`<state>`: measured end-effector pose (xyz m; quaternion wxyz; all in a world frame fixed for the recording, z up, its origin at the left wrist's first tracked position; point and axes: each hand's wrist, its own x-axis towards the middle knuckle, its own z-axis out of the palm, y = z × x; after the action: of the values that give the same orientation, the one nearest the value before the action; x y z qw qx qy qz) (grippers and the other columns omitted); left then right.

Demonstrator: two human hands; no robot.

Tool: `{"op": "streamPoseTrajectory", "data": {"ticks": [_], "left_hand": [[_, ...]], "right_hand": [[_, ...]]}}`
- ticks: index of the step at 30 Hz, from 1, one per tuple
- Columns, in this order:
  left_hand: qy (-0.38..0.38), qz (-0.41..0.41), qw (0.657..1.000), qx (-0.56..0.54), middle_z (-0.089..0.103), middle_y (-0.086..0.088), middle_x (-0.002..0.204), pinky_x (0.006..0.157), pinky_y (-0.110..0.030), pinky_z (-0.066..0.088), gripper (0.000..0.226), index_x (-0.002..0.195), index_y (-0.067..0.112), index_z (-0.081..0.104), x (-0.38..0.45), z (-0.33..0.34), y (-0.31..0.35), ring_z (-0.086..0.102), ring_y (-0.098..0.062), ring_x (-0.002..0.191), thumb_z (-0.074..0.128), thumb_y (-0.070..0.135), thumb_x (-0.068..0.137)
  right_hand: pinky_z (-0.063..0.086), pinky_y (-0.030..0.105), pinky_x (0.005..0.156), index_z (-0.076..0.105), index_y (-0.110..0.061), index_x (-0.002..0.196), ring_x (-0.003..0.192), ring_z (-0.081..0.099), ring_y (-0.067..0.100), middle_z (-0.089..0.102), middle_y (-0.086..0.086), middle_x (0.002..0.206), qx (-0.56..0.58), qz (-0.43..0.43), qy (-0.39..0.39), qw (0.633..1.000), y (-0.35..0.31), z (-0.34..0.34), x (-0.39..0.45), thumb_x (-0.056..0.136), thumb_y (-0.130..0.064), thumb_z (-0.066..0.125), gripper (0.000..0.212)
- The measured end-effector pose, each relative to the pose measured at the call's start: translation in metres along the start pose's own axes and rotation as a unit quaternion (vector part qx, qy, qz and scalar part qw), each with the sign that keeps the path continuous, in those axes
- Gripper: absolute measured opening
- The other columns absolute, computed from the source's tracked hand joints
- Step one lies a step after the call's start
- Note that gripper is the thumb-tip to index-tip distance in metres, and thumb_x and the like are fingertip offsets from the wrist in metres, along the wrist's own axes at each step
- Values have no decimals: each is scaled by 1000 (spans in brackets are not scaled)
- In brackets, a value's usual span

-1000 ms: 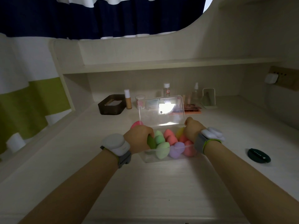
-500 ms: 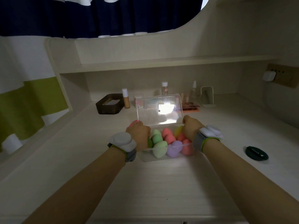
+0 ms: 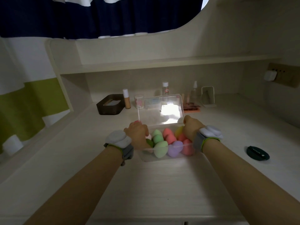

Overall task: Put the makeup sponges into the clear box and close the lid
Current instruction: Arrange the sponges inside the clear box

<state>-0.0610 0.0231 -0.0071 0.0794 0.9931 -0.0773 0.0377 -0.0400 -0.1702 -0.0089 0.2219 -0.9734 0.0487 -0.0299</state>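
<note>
Sitting in the middle of the pale desk (image 3: 162,184) is the clear box (image 3: 162,157), full of makeup sponges (image 3: 160,148) in green, pink, purple, yellow and orange. Its lid (image 3: 159,109) stands up at the back, not shut, with a bright glare on it.

The desk in front of the box, toward the person, is bare wood. To the right there is bare desk as far as a dark round compact (image 3: 257,152), which lies well apart from the box. To the left the desk runs to a side wall. At the back, under a shelf (image 3: 162,62), stand a dark tray (image 3: 110,106), a small tan bottle (image 3: 126,101), a clear bottle (image 3: 165,90), a spray bottle (image 3: 194,91), a little mirror (image 3: 208,97) and a flat pink palette (image 3: 191,108). They are close behind the lid.

The left hand (image 3: 137,135) is at the left end of the box, with its fingers curled down over the edge. A pink sponge (image 3: 137,122) peeks out just past its knuckles. The right hand (image 3: 190,129) is at the right end of the box, near the bottom corner of the lid, also curled. I cannot tell just what each hand is gripping, because the fingers are hidden. The two hands are apart, one on each side of the box.
</note>
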Motion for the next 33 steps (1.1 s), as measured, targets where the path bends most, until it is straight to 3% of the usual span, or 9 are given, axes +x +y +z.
{"op": "streamPoseTrajectory", "data": {"ticks": [4,9,12,15,20,23,28,33], "left_hand": [[-26,36,996,-80,44,-5,112,92,-32,41,52,111,13,56,1,-10,-12,45,-22,109,78,32,68],[140,-33,959,-244,53,-3,94,71,-23,39,27,97,6,62,9,-10,-30,50,-17,86,69,25,79],[178,-94,942,-268,58,-11,97,86,-27,43,20,103,0,63,17,-4,-45,53,-23,92,59,10,85],[140,-114,957,-228,60,-20,120,91,-31,43,26,111,2,62,28,7,-56,55,-31,110,53,2,86],[46,-103,983,-146,48,-17,139,108,-36,35,44,127,8,53,48,24,-61,45,-34,127,48,-4,85],[39,-70,985,-153,50,-18,137,108,-38,35,45,128,5,51,54,26,-56,46,-35,126,54,1,84],[38,-50,981,-183,58,-20,127,103,-38,41,31,117,3,59,64,24,-47,53,-36,118,56,13,88],[39,-71,983,-163,63,-21,116,93,-38,46,26,107,1,61,71,24,-50,58,-37,107,58,16,86]], "right_hand": [[45,35,86,45,-3,121,111,58,35,59,20,123,4,1,10,1000,1,2,1,90,-4,40,31],[44,34,83,44,-2,122,111,57,35,58,21,124,-4,-5,7,1000,1,1,2,90,-5,41,32],[41,32,77,45,-2,121,109,58,35,59,21,122,-5,-7,12,1000,1,2,3,89,-4,41,32],[37,30,73,44,-2,122,109,58,35,59,21,122,-5,-11,10,1000,2,3,4,90,-3,40,33],[41,34,77,44,-3,121,110,58,36,59,21,122,-14,-6,19,1000,2,4,8,91,-4,38,31],[44,37,84,43,-2,122,110,57,36,58,21,122,-22,-9,21,999,2,4,6,91,-3,37,32],[38,31,73,44,-2,121,105,60,34,61,20,118,-30,-19,36,999,3,8,8,92,-3,37,30],[37,31,72,43,-1,122,106,59,36,60,22,119,-15,-18,18,1000,3,5,8,91,-2,37,32]]}}
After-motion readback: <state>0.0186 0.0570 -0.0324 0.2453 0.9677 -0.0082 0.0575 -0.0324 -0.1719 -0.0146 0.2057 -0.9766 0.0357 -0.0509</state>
